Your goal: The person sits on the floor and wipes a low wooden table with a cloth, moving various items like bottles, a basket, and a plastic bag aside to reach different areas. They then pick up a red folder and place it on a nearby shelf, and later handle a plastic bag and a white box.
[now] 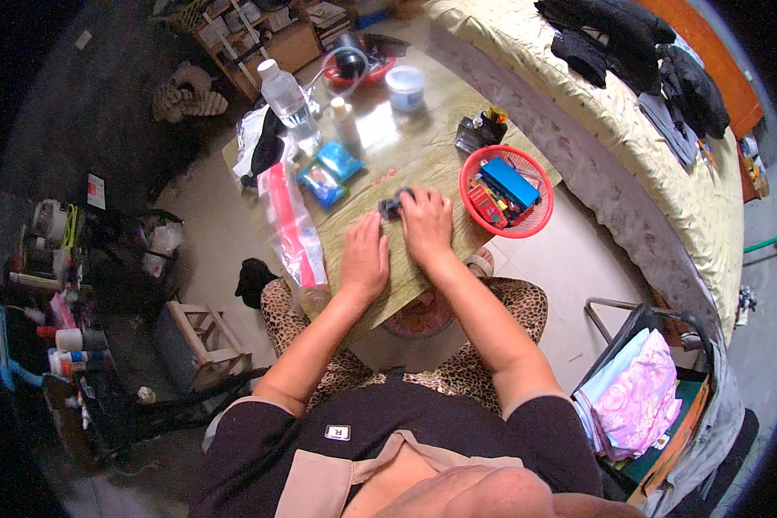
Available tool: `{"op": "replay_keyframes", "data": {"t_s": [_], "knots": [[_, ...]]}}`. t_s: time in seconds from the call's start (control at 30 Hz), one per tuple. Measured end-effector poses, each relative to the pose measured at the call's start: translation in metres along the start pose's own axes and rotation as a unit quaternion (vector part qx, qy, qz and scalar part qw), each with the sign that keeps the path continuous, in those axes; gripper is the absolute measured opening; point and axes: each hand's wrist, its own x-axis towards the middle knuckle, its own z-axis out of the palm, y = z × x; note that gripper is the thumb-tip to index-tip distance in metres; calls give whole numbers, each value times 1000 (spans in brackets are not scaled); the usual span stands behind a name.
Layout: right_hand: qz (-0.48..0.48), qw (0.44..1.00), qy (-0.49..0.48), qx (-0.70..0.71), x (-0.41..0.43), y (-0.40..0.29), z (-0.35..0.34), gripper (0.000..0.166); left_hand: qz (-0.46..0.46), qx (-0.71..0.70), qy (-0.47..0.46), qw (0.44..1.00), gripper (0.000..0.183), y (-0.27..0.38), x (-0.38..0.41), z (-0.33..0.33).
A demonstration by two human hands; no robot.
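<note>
My left hand [365, 254] lies palm down on the table [375, 285], its fingers together and nothing seen in it. Just right of it, my right hand [427, 223] has its fingertips on a small dark object [392, 206], whose kind I cannot tell; the fingers hide part of it. A clear plastic bag with a pink band [289, 226] lies to the left. Beyond my hands are two blue packets [331, 173]. At the right, a red plastic basket [542, 217] holds a blue case [509, 182] and a red box.
A clear bottle with a white cap [290, 103], a small pale bottle [344, 123], a white tub [405, 89] and dark glass bottles [480, 133] stand farther back. Behind them sits another red basket [388, 70]. A bed [596, 110] runs along the right; a wooden stool [207, 337] is left.
</note>
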Motion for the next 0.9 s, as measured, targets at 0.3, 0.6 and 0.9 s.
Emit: {"op": "replay_keyframes", "data": {"t_s": [0.3, 0.6, 0.9], "knots": [[163, 980, -2, -114, 169, 50, 42, 16, 1, -41, 16, 999, 42, 1, 5, 3], [-74, 995, 20, -64, 3, -15, -10, 10, -32, -54, 6, 998, 43, -8, -3, 5], [88, 974, 35, -204, 157, 57, 40, 18, -15, -79, 8, 997, 45, 1, 2, 1]]}}
